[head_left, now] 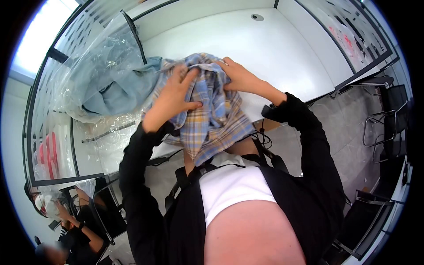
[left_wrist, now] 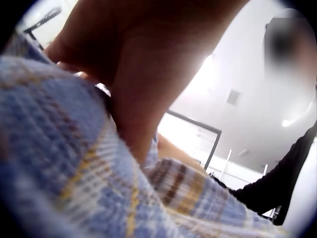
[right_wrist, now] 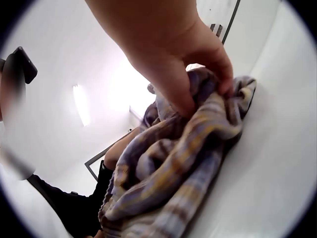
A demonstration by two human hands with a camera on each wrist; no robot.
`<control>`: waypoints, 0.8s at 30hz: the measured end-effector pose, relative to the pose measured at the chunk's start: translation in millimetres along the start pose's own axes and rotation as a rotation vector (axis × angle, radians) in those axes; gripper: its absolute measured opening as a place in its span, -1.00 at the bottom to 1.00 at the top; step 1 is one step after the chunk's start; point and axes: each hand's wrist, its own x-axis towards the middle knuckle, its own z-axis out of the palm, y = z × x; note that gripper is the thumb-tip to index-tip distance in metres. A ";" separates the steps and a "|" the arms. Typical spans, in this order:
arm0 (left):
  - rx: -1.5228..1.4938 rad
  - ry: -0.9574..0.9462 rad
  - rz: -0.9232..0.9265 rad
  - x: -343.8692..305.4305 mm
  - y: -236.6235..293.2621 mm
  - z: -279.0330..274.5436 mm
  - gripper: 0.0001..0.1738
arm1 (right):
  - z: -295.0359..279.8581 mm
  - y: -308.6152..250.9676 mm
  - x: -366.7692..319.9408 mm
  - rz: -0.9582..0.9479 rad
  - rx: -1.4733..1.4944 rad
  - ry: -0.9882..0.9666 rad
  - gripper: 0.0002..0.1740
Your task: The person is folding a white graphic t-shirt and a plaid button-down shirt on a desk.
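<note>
A blue, yellow and white plaid shirt [head_left: 196, 128] lies bunched at the front of the white desk, its lower part hanging over the edge towards the lap. My left hand [head_left: 173, 98] rests on its left side with fingers spread and the thumb apart, lying on the cloth. In the left wrist view, plaid fabric [left_wrist: 99, 163] fills the foreground beneath the hand [left_wrist: 136, 84]. At the shirt's upper right, my right hand [head_left: 240, 77] pinches a fold. The right wrist view has the thumb and fingers of that hand [right_wrist: 173, 59] gripping the crumpled cloth [right_wrist: 168, 168].
Left of the shirt, light blue denim clothing [head_left: 119, 95] lies with clear plastic bags [head_left: 73, 75]. Partition panels [head_left: 329, 37] border the white desk [head_left: 198, 37]. Black chairs [head_left: 393, 119] stand to the right. Another person [head_left: 81, 229] sits at lower left.
</note>
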 end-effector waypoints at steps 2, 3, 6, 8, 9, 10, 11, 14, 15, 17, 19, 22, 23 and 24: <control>0.023 -0.012 -0.036 13.9 -10.2 0.5 -0.41 | -14.4 1.4 7.5 -0.095 -0.058 0.043 -0.26; -0.066 0.044 -0.048 19.0 -24.2 -13.0 -0.49 | -25.4 2.2 12.0 -0.141 -0.086 0.071 -0.35; -0.484 0.340 -0.163 15.1 -51.4 -55.0 -0.73 | -75.1 6.1 4.7 -0.155 0.095 0.294 -0.60; -0.505 0.487 -0.050 4.9 -62.9 -73.1 -0.72 | -97.2 7.2 1.3 -0.214 0.050 0.519 -0.61; -0.405 0.502 -0.045 2.7 -63.2 -77.5 -0.66 | -103.6 8.2 0.4 -0.168 0.052 0.548 -0.59; -0.303 0.517 -0.040 0.7 -61.6 -82.7 -0.60 | -106.8 10.6 0.8 -0.225 -0.045 0.579 -0.49; -0.200 0.532 -0.037 -2.2 -62.1 -86.5 -0.53 | -107.6 16.1 -1.2 -0.183 -0.121 0.539 -0.41; 0.766 0.566 -0.357 -23.5 -82.9 -86.0 -0.24 | -96.9 35.3 -14.4 0.030 -0.196 0.294 -0.28; 0.801 0.495 -0.420 -28.0 -99.3 -88.4 -0.03 | -88.4 43.6 -17.9 0.009 -0.140 0.248 -0.26; 0.855 0.342 -0.598 -37.1 -142.1 -89.3 0.01 | -70.8 52.2 -26.3 0.064 -0.106 0.151 -0.26; 0.776 0.110 -0.819 -27.3 -143.2 -100.7 -0.13 | -58.1 53.4 -30.8 0.109 -0.122 0.086 -0.25; 0.516 -0.167 -0.277 -29.0 -230.3 -110.6 -0.34 | -53.3 47.2 -33.9 0.147 -0.116 0.101 -0.25; 0.540 0.083 0.054 -25.1 -220.7 -126.5 -0.55 | -53.4 45.3 -34.8 0.131 -0.105 0.116 -0.25; 0.604 0.289 0.163 -25.2 -215.1 -150.7 -0.59 | -55.5 44.2 -33.6 0.145 -0.113 0.096 -0.25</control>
